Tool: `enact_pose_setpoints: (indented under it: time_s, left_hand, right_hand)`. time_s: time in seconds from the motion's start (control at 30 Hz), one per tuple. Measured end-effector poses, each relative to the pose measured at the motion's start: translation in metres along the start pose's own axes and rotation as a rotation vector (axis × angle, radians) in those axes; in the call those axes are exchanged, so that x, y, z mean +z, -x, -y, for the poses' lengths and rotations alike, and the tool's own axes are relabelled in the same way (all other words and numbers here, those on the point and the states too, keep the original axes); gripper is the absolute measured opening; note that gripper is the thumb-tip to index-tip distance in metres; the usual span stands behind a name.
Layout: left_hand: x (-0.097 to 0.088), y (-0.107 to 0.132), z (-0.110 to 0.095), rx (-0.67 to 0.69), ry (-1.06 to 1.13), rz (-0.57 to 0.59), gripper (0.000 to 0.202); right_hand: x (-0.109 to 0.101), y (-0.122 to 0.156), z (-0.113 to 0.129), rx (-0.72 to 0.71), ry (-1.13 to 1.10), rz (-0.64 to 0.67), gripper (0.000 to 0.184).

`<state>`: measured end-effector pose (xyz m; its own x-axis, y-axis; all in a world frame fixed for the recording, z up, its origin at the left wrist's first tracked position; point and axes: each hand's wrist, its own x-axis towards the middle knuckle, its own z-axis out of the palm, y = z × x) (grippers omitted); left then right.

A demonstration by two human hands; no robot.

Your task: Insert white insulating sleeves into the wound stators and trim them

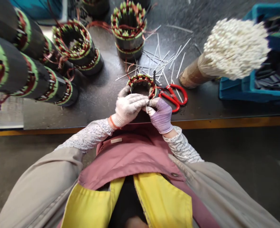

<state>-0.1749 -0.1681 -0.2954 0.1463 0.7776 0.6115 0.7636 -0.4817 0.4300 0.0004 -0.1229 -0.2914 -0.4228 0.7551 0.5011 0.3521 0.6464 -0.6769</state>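
A small motor stator [142, 79], wound with copper wire and ringed with green slot insulation, stands on the bench in front of me. My left hand [129, 109], in a white glove, lies against its near left rim with the fingers closed. My right hand [161, 115], in a purple glove, pinches a thin white stick [146, 109] at the near rim, where both hands' fingertips meet. Fingers hide the stick's upper part and the near side of the stator. Red-handled scissors [174, 97] lie just right of the stator, close to my right hand.
Loose white sticks [163, 61] are scattered behind the stator. A thick bundle of white sticks [236, 49] leans at right, beside blue bins [237, 88]. More stators [129, 34] stand behind, and others lie stacked at left [9, 66] over a white basket [8, 110].
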Motion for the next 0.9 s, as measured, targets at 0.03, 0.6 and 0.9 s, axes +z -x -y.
enact_pose_setpoints:
  time_s: [0.03,0.6,0.9]
  left_hand:
    - [0.0,0.0,0.001,0.001,-0.001,0.029,0.022]
    - [-0.031,-0.02,0.001,0.208,-0.201,0.321,0.027]
    - [-0.07,-0.043,0.001,0.189,-0.437,0.653,0.037]
  right_hand:
    - [0.0,-0.002,-0.001,-0.047,0.095,0.016,0.022]
    - [-0.015,-0.063,0.05,0.756,-0.927,0.112,0.046]
    - [-0.086,-0.07,0.012,-0.012,0.105,-0.346,0.017]
